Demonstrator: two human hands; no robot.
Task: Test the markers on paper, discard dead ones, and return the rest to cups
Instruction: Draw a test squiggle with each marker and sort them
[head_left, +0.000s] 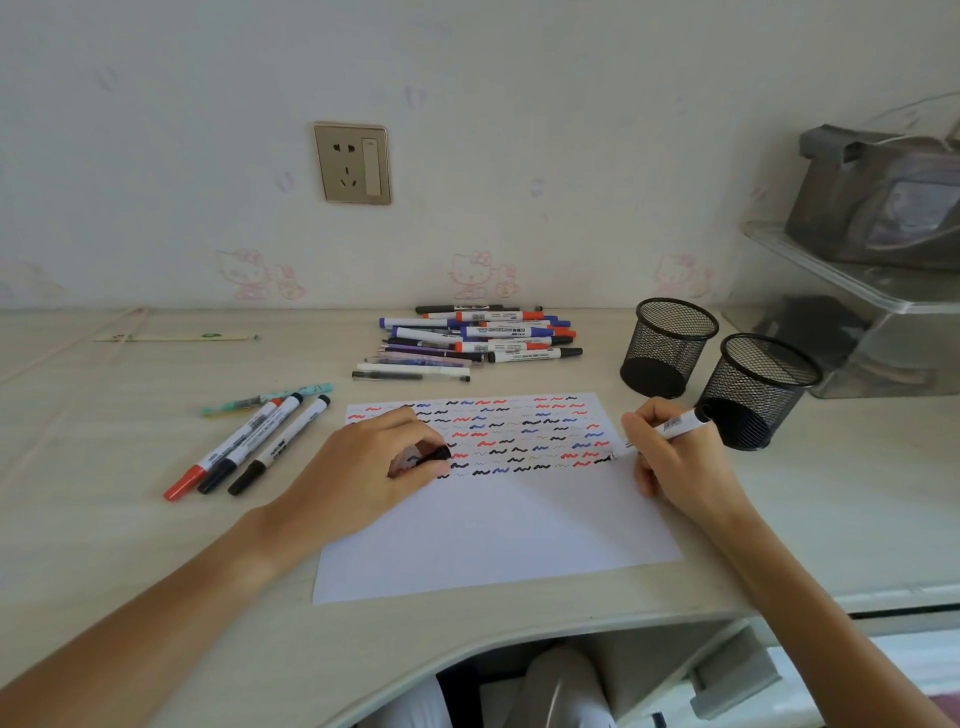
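The marker (670, 427) is pinched in the right hand (675, 462), tip down at the paper's (498, 525) right edge — testing ink. The left hand (374, 462) steadies the sheet, fingers curled round a black cap (434, 456). Both cups (667, 345) wait empty near the desk's (104, 519) back right corner.

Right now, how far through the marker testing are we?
Partway. Squiggle rows cover the upper part of the paper, and four pens lie aside on its left. The right hand is writing with a marker; the left hand holds its black cap. The pile remains, and both mesh cups look empty.
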